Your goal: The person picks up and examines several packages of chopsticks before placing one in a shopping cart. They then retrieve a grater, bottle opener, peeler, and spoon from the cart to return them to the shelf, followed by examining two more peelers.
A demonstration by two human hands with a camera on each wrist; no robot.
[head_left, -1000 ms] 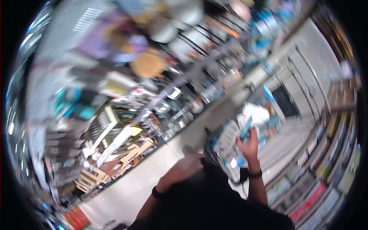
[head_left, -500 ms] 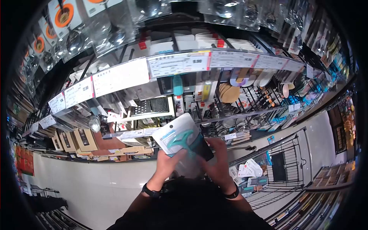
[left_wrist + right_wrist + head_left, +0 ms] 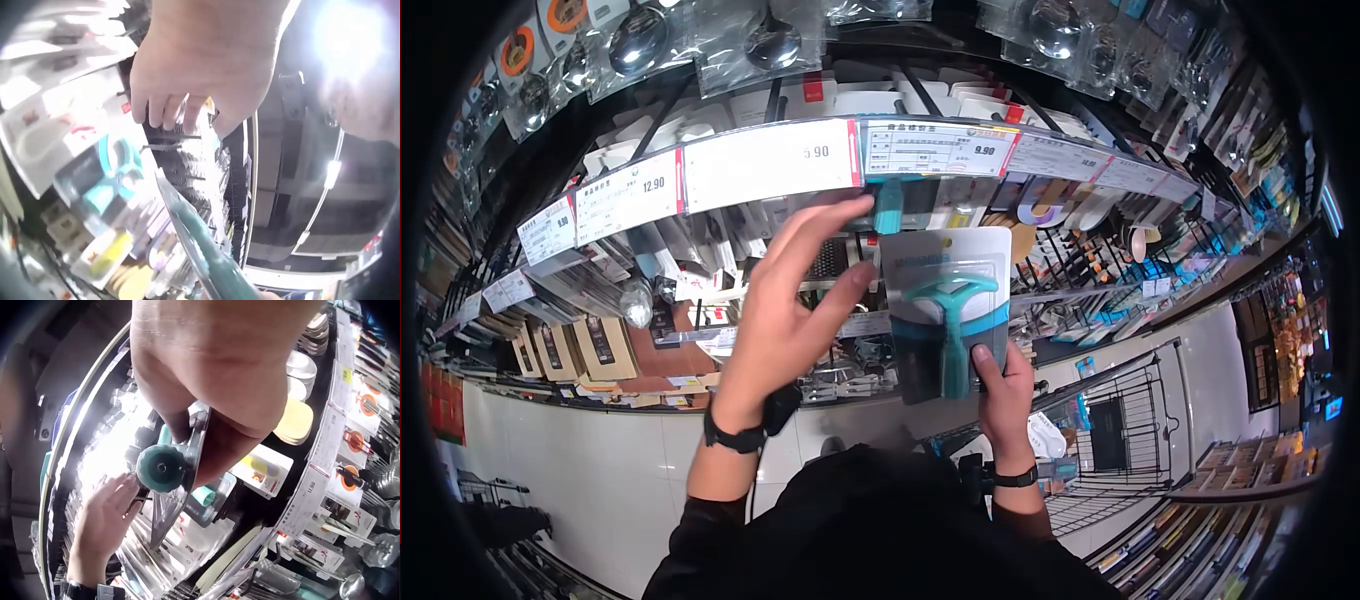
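Observation:
My right hand [image 3: 1006, 395] pinches the lower right edge of a blister pack holding a teal Y-shaped peeler [image 3: 953, 330]. The pack stands nearly upright, its card side facing me. In the right wrist view the round handle end of the peeler [image 3: 161, 469] points at the camera, beside the gripping fingers. My left hand [image 3: 785, 315] is raised left of the pack, thumb and fingers spread and holding nothing. Its fingertips reach close to a teal-handled item [image 3: 888, 208] hanging under the price rail. The left wrist view shows another packed teal peeler [image 3: 115, 178] on the shelf.
A price rail [image 3: 770, 165] curves across the shelf in front, with packed ladles [image 3: 772, 42] hanging above. Cutting boards [image 3: 605, 350] stand low on the left. A wire shopping cart [image 3: 1135, 430] holding several packs is on the right.
The right hand came from over the cart with a teal item. Both hands then held the pack low; now the left has let go and risen toward the shelf, while the right holds the pack upright.

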